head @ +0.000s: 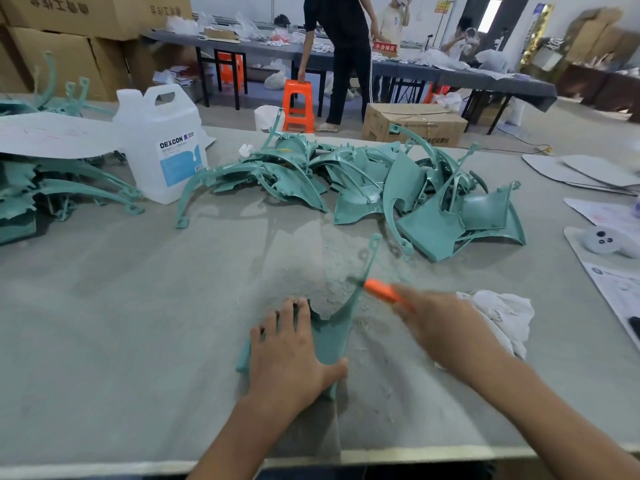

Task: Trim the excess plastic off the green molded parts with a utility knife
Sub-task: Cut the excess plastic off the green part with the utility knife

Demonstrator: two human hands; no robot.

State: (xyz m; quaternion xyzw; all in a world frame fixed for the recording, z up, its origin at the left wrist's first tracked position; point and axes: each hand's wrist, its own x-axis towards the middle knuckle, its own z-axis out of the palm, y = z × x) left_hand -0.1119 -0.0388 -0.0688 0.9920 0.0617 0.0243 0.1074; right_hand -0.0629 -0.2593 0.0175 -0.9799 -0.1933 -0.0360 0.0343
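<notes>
Green molded part (332,337) pinned by left hand (287,355), fingers (303,317) spread; right hand (446,327) grips utility knife (381,291) at its edge. Pile (381,188) behind apparently pending.

Teal-green on the molded part (329,336) under the left hand (287,355), same teal-green through the pile of parts (363,181) beyond both hands. Bright orange on the utility knife (382,292) in the right hand (440,323). White on the rag (502,313) just right of that hand. Translucent white on the jug (138,133) beyond and left of the left hand, label (180,161) blue and white with dark lettering. Grey on the table (121,323).
</notes>
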